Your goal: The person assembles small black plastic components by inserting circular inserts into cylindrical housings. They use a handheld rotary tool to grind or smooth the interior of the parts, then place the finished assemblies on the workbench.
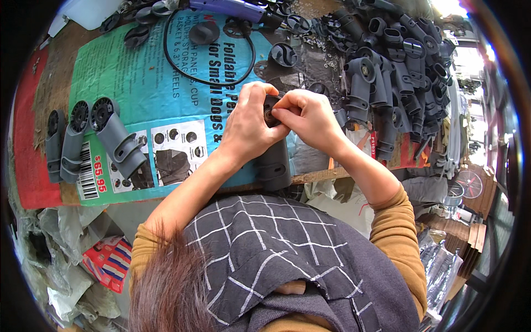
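My left hand [251, 120] is wrapped round a dark grey plastic tube fitting [274, 169] with a round head, standing at the table's near edge. My right hand [310, 117] reaches in from the other side, thumb and fingertips pinched together at the opening in that head. A brownish, ring-like bit shows inside the opening, but the fingers cover most of it, and what they pinch cannot be made out. Three similar fittings lie to the left: one leaning [119, 141], one beside it [76, 144] and a third [55, 145] at the outer side.
Printed cardboard [121, 66] covers the tabletop. A large heap of dark fittings [390, 77] fills the right side. Small metal pieces [330, 62] lie scattered beside it. At the back are a purple power screwdriver [229, 10], its looped black cable [212, 83] and several round knobs [284, 55].
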Tool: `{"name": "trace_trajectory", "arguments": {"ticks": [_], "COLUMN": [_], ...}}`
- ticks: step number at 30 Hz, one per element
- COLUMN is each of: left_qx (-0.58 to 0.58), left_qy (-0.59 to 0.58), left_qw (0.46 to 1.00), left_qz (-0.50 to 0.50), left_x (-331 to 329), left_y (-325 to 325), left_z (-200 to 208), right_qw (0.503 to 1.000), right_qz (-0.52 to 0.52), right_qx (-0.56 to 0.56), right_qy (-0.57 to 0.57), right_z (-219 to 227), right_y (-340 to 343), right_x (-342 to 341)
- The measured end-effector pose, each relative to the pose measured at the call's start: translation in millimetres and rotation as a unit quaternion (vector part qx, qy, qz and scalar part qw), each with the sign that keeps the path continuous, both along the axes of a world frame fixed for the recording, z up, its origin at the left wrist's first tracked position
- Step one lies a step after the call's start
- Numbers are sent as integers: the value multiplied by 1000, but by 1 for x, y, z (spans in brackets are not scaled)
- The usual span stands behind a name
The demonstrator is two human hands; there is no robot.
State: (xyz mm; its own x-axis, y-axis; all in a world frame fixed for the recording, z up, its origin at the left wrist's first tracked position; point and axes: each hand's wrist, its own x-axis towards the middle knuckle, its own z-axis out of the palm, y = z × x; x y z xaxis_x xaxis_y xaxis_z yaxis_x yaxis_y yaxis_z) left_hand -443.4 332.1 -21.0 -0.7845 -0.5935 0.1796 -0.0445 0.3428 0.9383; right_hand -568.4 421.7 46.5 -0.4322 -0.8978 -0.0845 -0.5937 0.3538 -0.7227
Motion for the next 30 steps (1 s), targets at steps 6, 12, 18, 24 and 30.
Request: {"name": "trace_trajectory", "arguments": {"ticks": [6, 12, 18, 24, 30], "left_qx": [-12, -49, -90, -34, -62], "left_qy": [25, 58, 84, 86, 106], "left_qw": [1000, 997, 991, 995, 992], "left_qz": [-2, 11, 50, 31, 29], "left_x": [0, 0, 2, 2, 2], "left_y": [0, 0, 5, 7, 7], "left_z": [2, -1, -4, -2, -2], "right_qw": [967, 950, 992, 991, 987], "right_qz": [-84, -90, -47, 27, 60], "right_qx": [-47, 31, -17, 94, -55], "right_qy": [234, 297, 112, -94, 136], "right_z": [-13, -64, -13, 15, 15], "right_y": [-34, -89, -65, 6, -78], "right_x": [-77, -126, -90, -19, -46]}}
